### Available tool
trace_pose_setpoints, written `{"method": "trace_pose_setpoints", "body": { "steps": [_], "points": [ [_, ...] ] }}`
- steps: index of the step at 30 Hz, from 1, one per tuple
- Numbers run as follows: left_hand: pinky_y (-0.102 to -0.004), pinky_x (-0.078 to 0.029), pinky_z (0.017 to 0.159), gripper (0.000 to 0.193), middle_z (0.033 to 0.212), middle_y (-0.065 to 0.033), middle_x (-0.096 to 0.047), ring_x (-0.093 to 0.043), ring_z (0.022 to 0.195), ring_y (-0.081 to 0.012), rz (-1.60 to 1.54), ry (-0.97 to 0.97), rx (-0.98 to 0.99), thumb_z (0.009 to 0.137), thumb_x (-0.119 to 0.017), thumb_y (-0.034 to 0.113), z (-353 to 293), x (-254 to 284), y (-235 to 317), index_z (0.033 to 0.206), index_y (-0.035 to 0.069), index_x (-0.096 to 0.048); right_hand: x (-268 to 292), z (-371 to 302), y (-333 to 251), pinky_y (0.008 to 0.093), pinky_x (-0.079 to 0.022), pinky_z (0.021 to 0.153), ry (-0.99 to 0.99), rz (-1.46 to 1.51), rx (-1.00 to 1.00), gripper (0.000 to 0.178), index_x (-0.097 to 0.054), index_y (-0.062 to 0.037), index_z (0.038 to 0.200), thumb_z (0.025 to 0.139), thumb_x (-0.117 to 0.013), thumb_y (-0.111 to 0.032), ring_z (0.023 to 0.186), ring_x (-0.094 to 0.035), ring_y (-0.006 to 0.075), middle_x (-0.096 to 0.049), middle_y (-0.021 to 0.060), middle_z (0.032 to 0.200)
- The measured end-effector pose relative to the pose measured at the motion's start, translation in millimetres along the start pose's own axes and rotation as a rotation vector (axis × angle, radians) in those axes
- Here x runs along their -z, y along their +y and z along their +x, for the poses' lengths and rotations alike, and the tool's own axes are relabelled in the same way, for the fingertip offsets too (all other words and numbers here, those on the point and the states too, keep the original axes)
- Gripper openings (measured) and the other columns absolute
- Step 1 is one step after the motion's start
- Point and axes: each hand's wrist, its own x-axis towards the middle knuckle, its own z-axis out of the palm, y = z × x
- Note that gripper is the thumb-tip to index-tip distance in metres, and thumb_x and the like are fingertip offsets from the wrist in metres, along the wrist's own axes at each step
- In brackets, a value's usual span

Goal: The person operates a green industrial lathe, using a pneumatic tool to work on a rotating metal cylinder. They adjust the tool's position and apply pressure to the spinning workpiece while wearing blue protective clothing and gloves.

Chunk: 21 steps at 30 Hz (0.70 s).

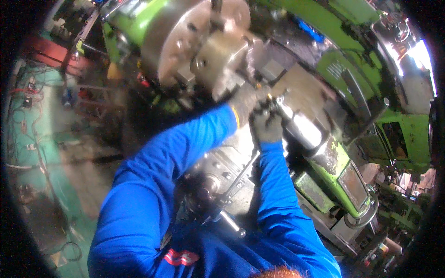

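My left hand [244, 103], in a grey glove with a yellow cuff edge, reaches in just below the metal workpiece at the lathe's chuck [174, 44]. Close beside it is my right hand [269, 126], in a dark grey glove with its fingers curled. The hands nearly meet at a small metal fitting [279, 100] with a ring-like end. Both look closed, but blur and the gloves hide what is between the fingers. A bright metal cylinder [303, 131] lies just right of my right hand. The round, shiny workpiece [221, 54] sits against the chuck.
Below my hands is the lathe carriage [238, 155], with a long lever and a chrome handle [232, 224] near my body. The green tailstock [340, 167] stands at the right with a handwheel [366, 213]. Cables [34, 106] lie on the green floor at left.
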Motion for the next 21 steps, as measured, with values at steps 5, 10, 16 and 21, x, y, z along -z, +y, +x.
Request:
{"method": "trace_pose_setpoints", "body": {
  "steps": [5,10,16,21],
  "points": [
    [-0.0285,-0.048,0.056,0.027,0.087,-0.0014,-0.062,-0.057,0.072,-0.0118,0.024,-0.015,-0.015,0.095,-0.071,0.034,-2.1,0.1,2.5,0.107,0.011,-0.066,-2.8,-5.4,-6.3,0.0371,-0.051,0.070,0.090,-0.641,0.198,0.037,-0.059,-0.0045,0.122,0.098,-0.053,-0.033,0.088,-0.060,0.0242,-0.063,0.0105,0.104],
    [-0.0301,-0.051,0.060,0.029,0.089,-0.0035,-0.064,-0.060,0.075,-0.0135,-0.040,-0.017,-0.042,0.093,-0.073,0.035,0.6,-0.2,-3.3,0.106,0.010,-0.069,10.5,-3.5,-3.6,0.0375,-0.051,0.072,0.041,-0.116,0.009,0.039,-0.058,-0.0041,0.123,0.098,-0.050,-0.033,0.089,-0.059,0.0242,-0.063,0.0113,0.105],
    [-0.0289,-0.054,0.059,0.029,0.089,-0.0046,-0.065,-0.060,0.074,-0.0152,0.003,-0.019,-0.044,0.092,-0.074,0.035,-2.0,0.3,0.0,0.103,0.009,-0.069,19.9,-2.8,-8.0,0.0380,-0.051,0.076,0.022,0.153,-0.115,0.041,-0.057,-0.0036,0.125,0.099,-0.047,-0.034,0.091,-0.059,0.0241,-0.062,0.0122,0.108],
    [-0.0294,-0.055,0.058,0.031,0.088,-0.0060,-0.065,-0.060,0.071,-0.0161,-0.025,-0.030,-0.058,0.092,-0.074,0.036,2.1,3.7,-5.4,0.102,0.007,-0.068,34.2,-5.7,-9.3,0.0383,-0.051,0.078,0.042,-0.688,0.107,0.042,-0.057,-0.0022,0.125,0.100,-0.047,-0.034,0.092,-0.058,0.0240,-0.062,0.0134,0.109]
  ]
}}
